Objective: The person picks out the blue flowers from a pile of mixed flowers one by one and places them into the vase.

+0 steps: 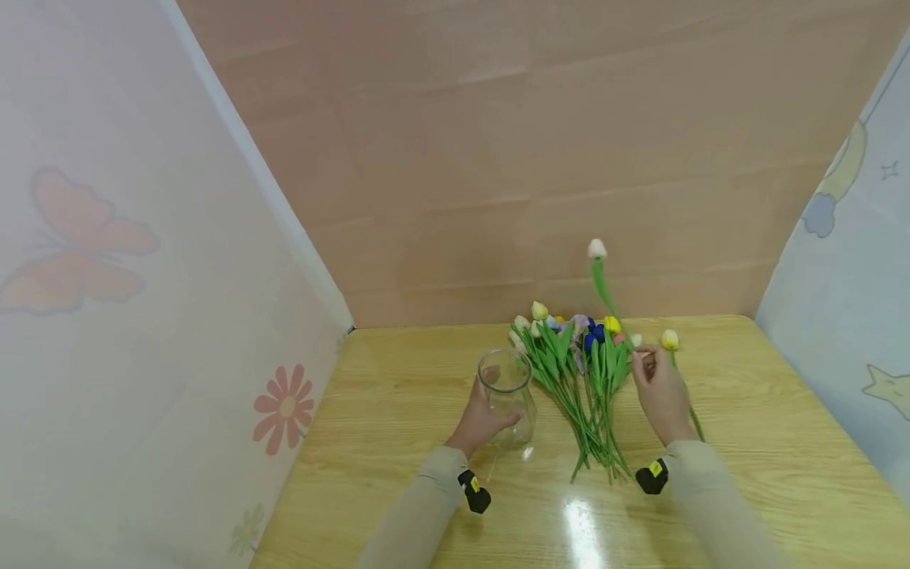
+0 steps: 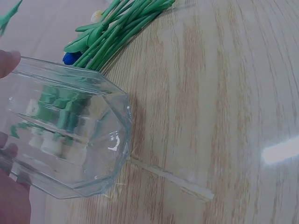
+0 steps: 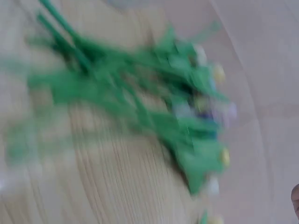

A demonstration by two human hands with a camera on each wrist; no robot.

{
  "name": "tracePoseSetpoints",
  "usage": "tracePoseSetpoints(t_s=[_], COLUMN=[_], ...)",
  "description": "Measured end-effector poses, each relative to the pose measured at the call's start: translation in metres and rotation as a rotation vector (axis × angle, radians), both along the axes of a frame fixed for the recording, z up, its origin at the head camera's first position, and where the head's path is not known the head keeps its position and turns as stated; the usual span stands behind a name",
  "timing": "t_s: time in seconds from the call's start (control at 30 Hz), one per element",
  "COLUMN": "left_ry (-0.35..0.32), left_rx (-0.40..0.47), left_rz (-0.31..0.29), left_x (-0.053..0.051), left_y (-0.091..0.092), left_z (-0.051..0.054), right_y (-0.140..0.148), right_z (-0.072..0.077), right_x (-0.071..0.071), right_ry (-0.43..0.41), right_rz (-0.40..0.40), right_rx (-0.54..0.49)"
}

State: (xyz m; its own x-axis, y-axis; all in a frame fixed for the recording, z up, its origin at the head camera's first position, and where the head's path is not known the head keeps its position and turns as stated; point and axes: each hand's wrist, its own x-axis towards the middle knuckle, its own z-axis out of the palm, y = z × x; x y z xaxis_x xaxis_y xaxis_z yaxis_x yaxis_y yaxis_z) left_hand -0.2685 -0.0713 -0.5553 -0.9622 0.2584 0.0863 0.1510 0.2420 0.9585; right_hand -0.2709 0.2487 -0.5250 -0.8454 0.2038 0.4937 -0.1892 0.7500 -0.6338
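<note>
From my end I read the step in hand as handling one stem with the vessel steadied alongside. The left hand [image 1: 483, 420] grips a clear glass vase [image 1: 522, 405] round its body, thumb across the near side, fingers behind; whether its base touches the counter [image 1: 398, 395] I cannot tell. The right hand [image 1: 661, 391] has its fingers narrowed on a single white tulip [image 1: 599, 276] — a pinch on the stem, bloom raised above the rest and leaning toward the left. I can't make out the lower end of that stem, and the right wrist view is too blurred to help.

The vase mouth faces up, and I see no stem inside; the green in the left wrist view looks to me like flowers showing through the glass. Just right of the vase, a loose bunch of flowers [image 1: 552, 362] lies on the counter with blooms at the far side, stems crossing toward me. A pale yellow tulip [image 1: 671, 341] lies apart, beyond the right hand.

To my judgement, the next move calls for a firm vase and a controlled stem — its foot found first, its leaves kept off the bunch.
</note>
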Motion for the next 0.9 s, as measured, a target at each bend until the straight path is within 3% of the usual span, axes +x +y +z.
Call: tracePoseSetpoints(t_s=[0.17,0.27,0.47,0.73,0.9], left_ry=[0.016,0.019,-0.008,-0.027,-0.006], left_rx=[-0.007,-0.006,0.003,-0.013,-0.016], left_rz=[0.0,0.005,0.009,0.008,-0.006], left_x=[0.0,0.0,0.001,0.004,0.004], left_y=[0.001,0.001,0.001,0.001,0.0], left_z=[0.0,0.002,0.004,0.002,-0.001], right_y=[0.054,0.08,0.108,0.12,0.124], right_z=[0.003,-0.002,-0.023,-0.051,-0.046], right_x=[0.011,0.021,0.041,0.059,0.061], right_ry=[-0.058,-0.139,-0.3,-0.394,-0.52], right_rz=[-0.137,-0.169,-0.136,-0.127,-0.065], right_rx=[0.114,0.147,0.139,0.184,0.209])
